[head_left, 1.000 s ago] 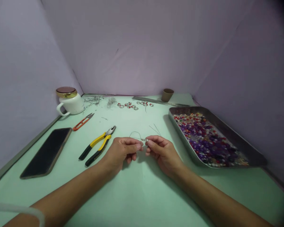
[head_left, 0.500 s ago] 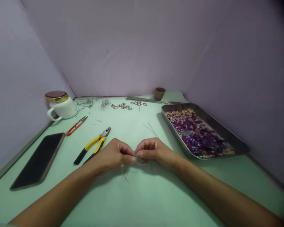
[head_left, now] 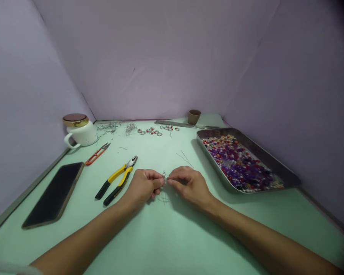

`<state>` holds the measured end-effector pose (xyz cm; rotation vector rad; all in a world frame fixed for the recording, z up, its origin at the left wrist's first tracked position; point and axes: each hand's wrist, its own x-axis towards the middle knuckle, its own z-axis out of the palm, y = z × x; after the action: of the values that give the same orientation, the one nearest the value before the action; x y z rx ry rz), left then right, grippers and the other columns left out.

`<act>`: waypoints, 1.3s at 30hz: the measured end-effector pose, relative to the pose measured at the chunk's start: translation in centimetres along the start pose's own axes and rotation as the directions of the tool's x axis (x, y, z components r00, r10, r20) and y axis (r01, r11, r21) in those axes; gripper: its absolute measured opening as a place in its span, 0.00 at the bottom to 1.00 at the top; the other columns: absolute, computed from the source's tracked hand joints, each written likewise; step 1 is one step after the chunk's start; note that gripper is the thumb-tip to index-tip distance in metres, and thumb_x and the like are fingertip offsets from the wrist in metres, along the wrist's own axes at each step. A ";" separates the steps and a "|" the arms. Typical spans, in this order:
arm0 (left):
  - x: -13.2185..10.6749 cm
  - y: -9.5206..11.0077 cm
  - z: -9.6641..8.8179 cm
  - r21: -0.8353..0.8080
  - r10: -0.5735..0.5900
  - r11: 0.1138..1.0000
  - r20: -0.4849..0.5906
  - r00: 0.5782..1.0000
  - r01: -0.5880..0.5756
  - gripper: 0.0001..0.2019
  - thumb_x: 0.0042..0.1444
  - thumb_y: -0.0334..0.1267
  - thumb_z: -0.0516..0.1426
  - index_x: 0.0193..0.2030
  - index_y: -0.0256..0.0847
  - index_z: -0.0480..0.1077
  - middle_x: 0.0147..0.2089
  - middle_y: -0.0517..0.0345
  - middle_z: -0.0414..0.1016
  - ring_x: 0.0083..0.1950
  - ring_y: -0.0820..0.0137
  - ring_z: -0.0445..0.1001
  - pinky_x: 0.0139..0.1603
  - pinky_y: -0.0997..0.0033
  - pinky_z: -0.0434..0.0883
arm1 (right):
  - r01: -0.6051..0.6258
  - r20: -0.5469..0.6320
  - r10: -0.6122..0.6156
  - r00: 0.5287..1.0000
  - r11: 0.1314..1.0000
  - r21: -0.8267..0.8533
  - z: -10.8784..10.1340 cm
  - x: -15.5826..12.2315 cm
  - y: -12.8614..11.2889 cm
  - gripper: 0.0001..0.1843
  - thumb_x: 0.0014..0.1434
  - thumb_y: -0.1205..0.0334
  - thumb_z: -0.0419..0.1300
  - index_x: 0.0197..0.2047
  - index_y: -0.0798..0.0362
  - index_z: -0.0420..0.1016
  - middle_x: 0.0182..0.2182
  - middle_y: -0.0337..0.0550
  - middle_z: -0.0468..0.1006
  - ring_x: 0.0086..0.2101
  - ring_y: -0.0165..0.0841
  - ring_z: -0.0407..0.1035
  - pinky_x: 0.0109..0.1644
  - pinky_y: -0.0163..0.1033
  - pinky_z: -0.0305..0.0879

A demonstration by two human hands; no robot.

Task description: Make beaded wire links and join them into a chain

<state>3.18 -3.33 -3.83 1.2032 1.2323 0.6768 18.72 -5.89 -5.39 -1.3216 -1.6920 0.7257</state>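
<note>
Beaded wire [head_left: 164, 176], thin and carrying a few tiny beads, sits pinched between the fingertips of both hands just above the green table [head_left: 172, 236], near its middle. The left hand [head_left: 143, 186] and right hand [head_left: 189, 185] are both curled closed on it, fingertips almost touching. Just left lie yellow pliers [head_left: 117, 179], farther left a phone [head_left: 54, 194]. To the right stands a metal tray [head_left: 275, 164] of mixed beads [head_left: 237, 160]. At the far left sits a lidded mug [head_left: 80, 131].
</note>
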 end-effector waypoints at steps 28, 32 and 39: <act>-1.4 1.5 0.3 0.249 -0.026 0.968 0.005 1.000 0.024 0.05 0.42 0.34 0.55 0.23 0.34 0.69 0.15 0.60 0.68 0.14 0.77 0.64 0.15 0.78 0.62 | -0.341 0.197 0.282 0.939 0.839 0.425 0.1 -0.3 -0.8 0.04 0.45 0.64 0.60 0.25 0.57 0.72 0.16 0.37 0.70 0.19 0.24 0.62 0.23 0.31 0.58; -1.6 1.8 0.2 0.277 -0.025 0.961 0.007 1.000 0.022 0.05 0.41 0.33 0.55 0.23 0.34 0.70 0.15 0.59 0.68 0.15 0.76 0.65 0.16 0.77 0.63 | -0.346 0.228 0.270 0.936 0.827 0.442 0.1 -0.3 -0.7 0.04 0.45 0.64 0.59 0.25 0.57 0.72 0.17 0.37 0.70 0.19 0.25 0.62 0.24 0.31 0.58; -1.8 2.1 -0.1 0.317 -0.021 0.948 0.099 0.995 -0.012 0.06 0.41 0.31 0.53 0.21 0.34 0.70 0.16 0.59 0.68 0.16 0.76 0.66 0.18 0.77 0.64 | -0.405 0.287 0.300 0.910 0.791 0.458 0.1 -0.3 -0.9 0.03 0.43 0.66 0.60 0.23 0.57 0.72 0.16 0.37 0.70 0.19 0.24 0.62 0.25 0.32 0.59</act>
<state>3.03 -4.33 -1.21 1.4808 1.2897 0.4162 18.19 -6.43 -4.74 -1.2129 -1.2644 1.4641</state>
